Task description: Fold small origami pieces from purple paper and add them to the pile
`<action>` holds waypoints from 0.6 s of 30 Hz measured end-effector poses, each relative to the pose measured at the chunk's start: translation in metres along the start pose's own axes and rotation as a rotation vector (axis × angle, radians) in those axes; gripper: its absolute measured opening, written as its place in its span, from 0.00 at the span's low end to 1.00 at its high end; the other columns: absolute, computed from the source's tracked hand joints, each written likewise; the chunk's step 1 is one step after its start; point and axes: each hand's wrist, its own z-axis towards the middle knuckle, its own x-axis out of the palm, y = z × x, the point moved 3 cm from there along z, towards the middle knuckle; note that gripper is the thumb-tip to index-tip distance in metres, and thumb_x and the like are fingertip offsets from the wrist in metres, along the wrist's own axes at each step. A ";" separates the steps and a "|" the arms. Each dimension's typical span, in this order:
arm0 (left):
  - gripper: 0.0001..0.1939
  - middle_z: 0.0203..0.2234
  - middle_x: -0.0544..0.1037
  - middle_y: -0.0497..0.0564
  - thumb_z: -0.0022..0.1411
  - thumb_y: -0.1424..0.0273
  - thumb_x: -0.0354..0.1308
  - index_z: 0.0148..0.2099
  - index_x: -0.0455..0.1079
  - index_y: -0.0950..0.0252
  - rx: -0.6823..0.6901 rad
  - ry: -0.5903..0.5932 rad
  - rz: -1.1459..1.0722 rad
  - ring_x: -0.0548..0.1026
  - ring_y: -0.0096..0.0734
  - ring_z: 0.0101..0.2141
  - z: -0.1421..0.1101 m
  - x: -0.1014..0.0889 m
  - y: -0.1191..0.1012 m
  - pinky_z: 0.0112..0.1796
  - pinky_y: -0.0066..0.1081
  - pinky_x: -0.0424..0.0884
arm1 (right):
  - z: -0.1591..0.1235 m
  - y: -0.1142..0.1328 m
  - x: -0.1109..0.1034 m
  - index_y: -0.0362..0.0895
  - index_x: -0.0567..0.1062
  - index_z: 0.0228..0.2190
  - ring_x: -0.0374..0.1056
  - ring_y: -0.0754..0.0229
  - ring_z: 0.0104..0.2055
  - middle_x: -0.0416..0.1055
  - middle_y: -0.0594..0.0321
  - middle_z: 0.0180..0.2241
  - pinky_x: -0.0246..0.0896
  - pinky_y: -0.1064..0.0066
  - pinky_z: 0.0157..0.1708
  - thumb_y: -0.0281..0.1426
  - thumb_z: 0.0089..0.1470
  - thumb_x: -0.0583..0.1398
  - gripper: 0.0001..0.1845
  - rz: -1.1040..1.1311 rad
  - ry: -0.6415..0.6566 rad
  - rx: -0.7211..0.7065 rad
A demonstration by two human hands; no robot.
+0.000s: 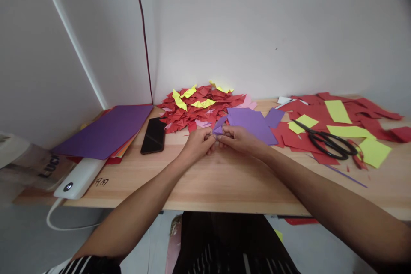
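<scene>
My left hand (pixel 198 142) and my right hand (pixel 236 138) meet at the middle of the wooden table (pixel 205 180), fingertips pinched together on a small purple paper piece (pixel 219 127). Its upper corner pokes out above my fingers; the remainder is hidden by them. Just behind my right hand lies a stack of purple paper squares (pixel 252 122). Behind both hands sits a heap of folded red and yellow paper shapes (pixel 201 106) against the wall.
A black phone (pixel 154 135) lies left of my hands. Large purple sheets (pixel 105 130) and a white power bank (pixel 78 178) occupy the left end. Black scissors (pixel 330 141) rest among red and yellow paper scraps (pixel 346 115) on the right.
</scene>
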 end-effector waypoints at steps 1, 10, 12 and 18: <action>0.09 0.15 0.71 0.44 0.60 0.70 0.50 0.27 0.62 0.65 -0.001 -0.001 0.001 0.67 0.20 0.15 0.000 0.000 0.000 0.19 0.21 0.61 | 0.000 0.000 0.000 0.45 0.64 0.23 0.64 0.63 0.27 0.69 0.66 0.25 0.55 0.71 0.28 0.35 0.57 0.55 0.13 0.002 0.005 -0.004; 0.09 0.16 0.71 0.44 0.59 0.69 0.49 0.26 0.60 0.64 0.006 -0.009 -0.032 0.67 0.21 0.15 0.001 -0.002 0.003 0.19 0.21 0.61 | 0.001 -0.002 -0.002 0.44 0.69 0.26 0.68 0.62 0.29 0.74 0.62 0.27 0.59 0.70 0.32 0.35 0.57 0.55 0.10 0.010 0.061 0.010; 0.09 0.16 0.71 0.44 0.60 0.69 0.50 0.26 0.60 0.64 -0.002 0.002 -0.030 0.67 0.21 0.15 0.000 -0.001 0.002 0.19 0.21 0.61 | 0.001 -0.002 -0.002 0.44 0.69 0.25 0.67 0.62 0.28 0.73 0.63 0.26 0.58 0.71 0.30 0.37 0.57 0.56 0.12 0.016 0.067 0.020; 0.10 0.16 0.71 0.44 0.60 0.69 0.50 0.27 0.62 0.65 -0.002 0.009 0.014 0.67 0.21 0.15 0.000 -0.001 -0.001 0.19 0.21 0.60 | -0.001 0.001 -0.001 0.44 0.68 0.24 0.67 0.63 0.28 0.72 0.63 0.26 0.58 0.71 0.30 0.40 0.58 0.55 0.15 0.021 0.040 0.028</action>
